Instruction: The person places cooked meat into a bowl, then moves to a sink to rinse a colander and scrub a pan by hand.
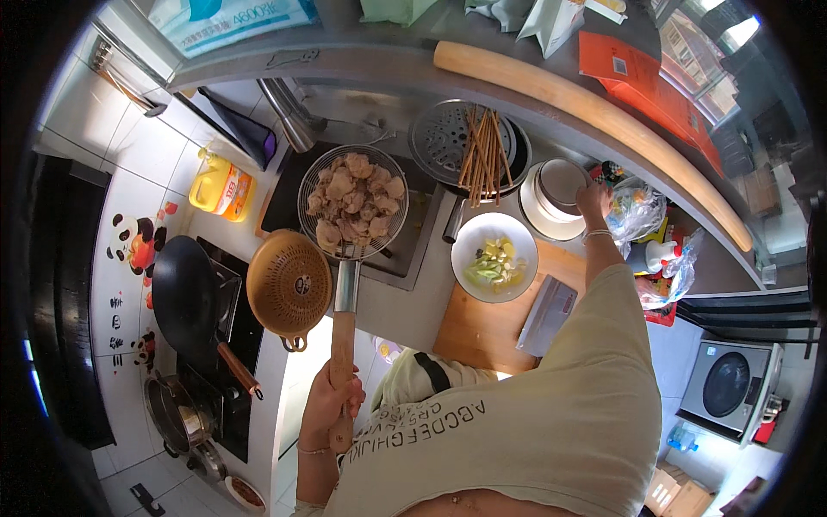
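Observation:
My left hand (333, 403) is closed around the wooden handle of a wire-mesh strainer (346, 297). Pale chunks of meat (355, 198) fill its round basket, which is over the sink (412, 250). My right hand (594, 203) reaches to the far right, its fingers closed at the rim of a small bowl (562, 183). That bowl sits on other white dishes (541, 215); the fingertips are partly hidden. Between my arms, a white bowl (461, 254) holds sliced green onion, garlic and ginger (495, 265).
A cleaver (548, 315) lies on the wooden cutting board (469, 323). Chopsticks (485, 159) rest across a pan with a perforated steamer plate (435, 138). Left are a brown colander (289, 280), a black wok (183, 293) on the stove and a yellow oil jug (222, 185). A shelf edge (388, 65) overhangs the counter.

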